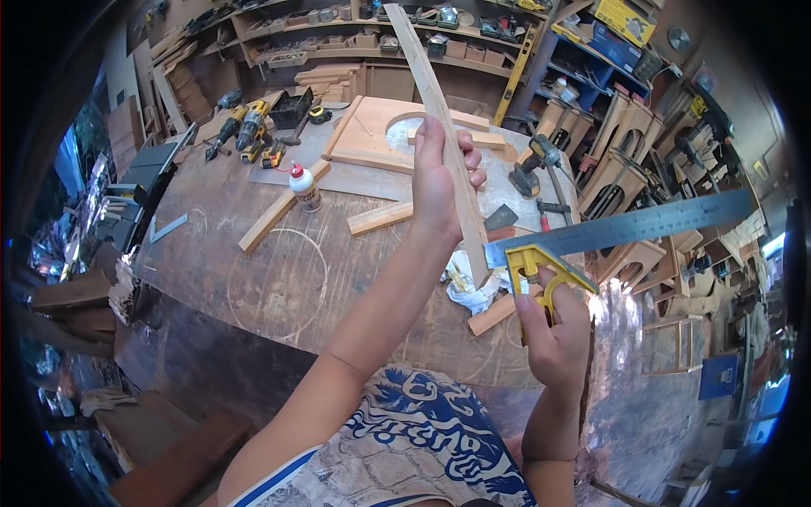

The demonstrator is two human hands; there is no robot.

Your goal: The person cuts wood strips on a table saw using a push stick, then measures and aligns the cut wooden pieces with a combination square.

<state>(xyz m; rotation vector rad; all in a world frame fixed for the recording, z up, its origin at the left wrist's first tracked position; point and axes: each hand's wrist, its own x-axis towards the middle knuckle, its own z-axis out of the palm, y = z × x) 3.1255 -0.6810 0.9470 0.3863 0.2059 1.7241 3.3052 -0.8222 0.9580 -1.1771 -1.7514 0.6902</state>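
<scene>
- Stocked shelves [473, 63] run behind the workbench [194, 262]; take the glue bottle [306, 196] as your landmark.
- Your left hand [435, 190] grips the wood strip [431, 89], raised over the bench, right of the bottle.
- Your right hand [557, 329] is closed around the yellow head [527, 252] of the combination square [625, 230], right of the bottle and nearer you.
- The blade's end meets or overlaps the strip's lower end; you can't tell from here if it sits flush. Seating it firmly and steadying the strip should help accuracy.
- Mind the blade's long end, reaching farther right of the bottle, past the bench edge.
- Roomiest bench lies nearer you than the bottle, around the drawn circle.
</scene>
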